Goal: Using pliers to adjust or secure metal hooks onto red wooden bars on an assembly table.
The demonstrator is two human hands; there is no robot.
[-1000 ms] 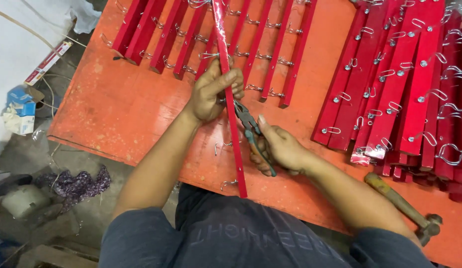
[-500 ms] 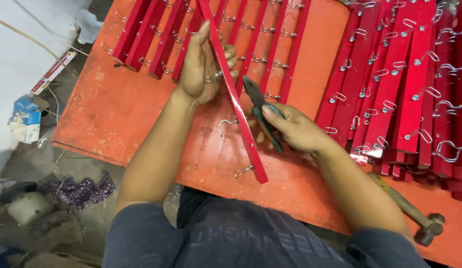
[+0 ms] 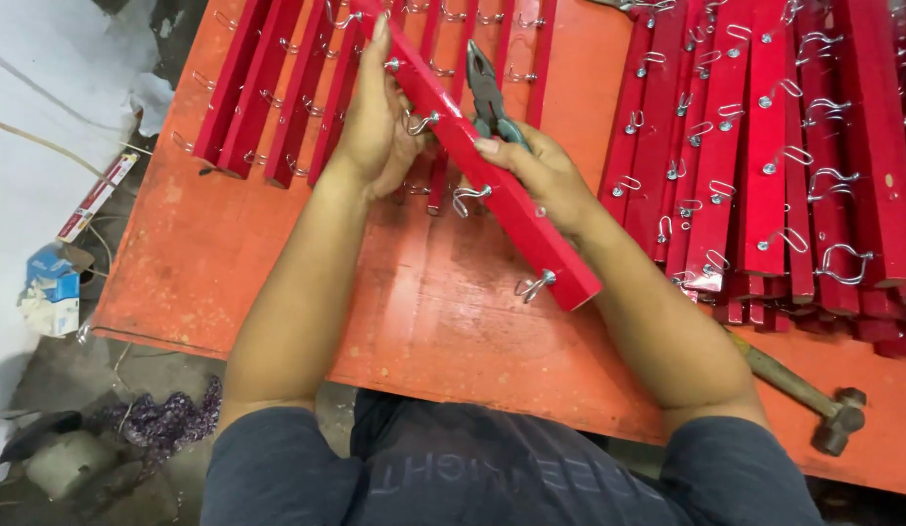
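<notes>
Change: red wooden strip (image 3: 492,175) now lifted off the orange table (image 3: 229,263) and swung to a steeper slant than a second ago, near end raised toward the body; pliers (image 3: 486,93) drawn off the strip and now pointing up and away, jaws closed on nothing

Meaning: judged from that, pliers work on this strip seemingly paused or done; strip being turned for a look or carried toward one of the stacks; which, cannot tell

Left hand (image 3: 373,127): wrapped round the far part of the strip, fingers stretched along its upper edge, firm hold

Right hand (image 3: 541,175): closed round the teal pliers handles, thumb and fingers also pressed against the strip's side

Strip, place: held in the air between both hands, above the middle of the table, crossing from upper left to lower right

Strip, look: long, square-edged, glossy red paint; four bent wire hooks (image 3: 467,199) showing along one face, evenly spaced; cut end plain and square

Around: rows of like red strips at upper left (image 3: 268,88); thick pile of hooked strips at right (image 3: 765,146); hammer (image 3: 813,399) on the table's near right edge
</notes>
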